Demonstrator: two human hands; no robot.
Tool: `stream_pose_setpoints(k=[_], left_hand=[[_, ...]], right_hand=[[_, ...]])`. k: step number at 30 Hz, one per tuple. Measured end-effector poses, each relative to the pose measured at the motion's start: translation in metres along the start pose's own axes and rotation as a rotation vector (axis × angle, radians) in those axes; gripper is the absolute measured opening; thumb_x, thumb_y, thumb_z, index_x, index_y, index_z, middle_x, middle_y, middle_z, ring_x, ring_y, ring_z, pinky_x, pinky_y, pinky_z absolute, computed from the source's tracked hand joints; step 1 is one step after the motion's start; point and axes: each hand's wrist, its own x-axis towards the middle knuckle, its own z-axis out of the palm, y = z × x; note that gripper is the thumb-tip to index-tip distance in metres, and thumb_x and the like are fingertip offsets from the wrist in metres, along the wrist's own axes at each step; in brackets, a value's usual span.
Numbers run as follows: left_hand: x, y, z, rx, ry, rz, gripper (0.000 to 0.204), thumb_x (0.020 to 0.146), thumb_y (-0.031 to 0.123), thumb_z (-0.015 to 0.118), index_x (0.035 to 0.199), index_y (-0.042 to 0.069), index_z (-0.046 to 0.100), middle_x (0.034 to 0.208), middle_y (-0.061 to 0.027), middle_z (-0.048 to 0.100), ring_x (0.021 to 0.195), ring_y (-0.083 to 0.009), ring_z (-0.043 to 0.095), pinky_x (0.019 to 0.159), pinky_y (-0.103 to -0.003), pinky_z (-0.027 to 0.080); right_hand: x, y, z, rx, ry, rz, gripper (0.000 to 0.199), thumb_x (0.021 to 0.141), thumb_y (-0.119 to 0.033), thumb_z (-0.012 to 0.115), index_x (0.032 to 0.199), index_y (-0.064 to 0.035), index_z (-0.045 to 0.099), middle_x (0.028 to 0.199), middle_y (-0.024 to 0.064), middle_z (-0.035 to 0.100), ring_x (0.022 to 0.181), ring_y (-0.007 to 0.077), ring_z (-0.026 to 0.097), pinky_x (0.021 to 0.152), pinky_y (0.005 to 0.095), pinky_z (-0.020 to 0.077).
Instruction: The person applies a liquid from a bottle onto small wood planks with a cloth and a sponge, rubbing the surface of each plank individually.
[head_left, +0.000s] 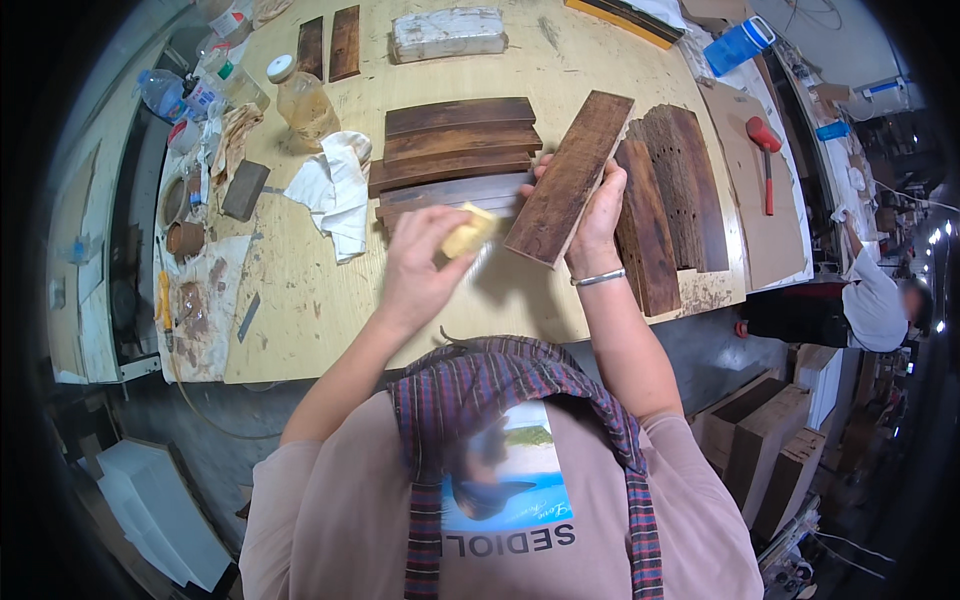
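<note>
Dark plank (568, 178), pinched by its edge in the right hand (597, 215), could slip while the left hand (425, 262), clutching a yellow sponge (470, 232), rubs it.

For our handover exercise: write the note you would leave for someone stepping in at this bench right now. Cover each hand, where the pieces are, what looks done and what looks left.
Left hand: grips a yellow sponge, held against the lower end of the raised plank.
Right hand: holds the dark wooden plank tilted above the workbench.
Stack of dark planks lies behind the hands; rougher, worn boards lie to the right.
White rag and a bottle of yellowish liquid sit to the left.
Done: cannot tell which planks are already wiped.
Left: apparently the held plank, perhaps the worn boards.
</note>
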Motion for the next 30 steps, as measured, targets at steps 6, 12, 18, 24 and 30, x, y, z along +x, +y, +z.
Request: stream_pose_setpoints(k=[6,12,18,24,30], left_hand=[[0.005,0.038,-0.001,-0.212,-0.043,0.205,0.045,0.071,0.010,0.080,0.114,0.008,0.065,0.113,-0.0117,0.061,0.102,-0.0314,0.056,0.091,-0.040,0.047],[0.000,0.006,-0.011,-0.072,-0.016,0.052,0.047,0.072,0.009,0.078,0.117,0.009,0.067,0.116,-0.0108,0.062,0.105,-0.0292,0.056,0.093,-0.040,0.047],[0.024,0.005,-0.007,-0.169,-0.052,0.129,0.043,0.076,0.010,0.075,0.119,0.009,0.067,0.117,-0.0097,0.064,0.107,-0.0271,0.058,0.096,-0.038,0.047],[0.049,-0.079,-0.047,-0.215,0.241,-0.227,0.045,0.073,0.005,0.076,0.117,0.007,0.068,0.116,-0.0120,0.066,0.107,-0.0260,0.062,0.094,-0.036,0.049],[-0.027,-0.138,-0.115,0.380,0.362,-0.365,0.044,0.072,0.008,0.078,0.115,0.009,0.069,0.116,-0.0126,0.066,0.110,-0.0305,0.059,0.097,-0.038,0.046]], right_hand=[[0.001,0.006,0.000,0.118,-0.059,0.118,0.062,0.099,-0.048,0.019,0.121,-0.0012,0.053,0.108,0.0174,0.066,0.090,0.0264,0.065,0.077,0.0453,0.0579],[-0.008,0.005,0.003,0.100,-0.215,0.292,0.062,0.100,-0.046,0.021,0.125,0.0004,0.054,0.115,0.0175,0.066,0.093,0.0253,0.065,0.080,0.0429,0.0571],[-0.041,0.009,0.009,-0.034,-0.249,0.483,0.058,0.101,-0.047,0.030,0.132,-0.0025,0.052,0.119,0.0169,0.064,0.092,0.0242,0.066,0.073,0.0404,0.0607],[-0.060,0.024,0.007,0.069,-0.470,0.722,0.057,0.101,-0.044,0.027,0.139,-0.0059,0.047,0.116,0.0191,0.066,0.090,0.0236,0.066,0.067,0.0381,0.0610],[-0.060,0.020,-0.017,-0.014,-0.362,0.687,0.062,0.099,-0.048,0.026,0.133,-0.0027,0.053,0.111,0.0170,0.066,0.087,0.0220,0.064,0.064,0.0369,0.0601]])
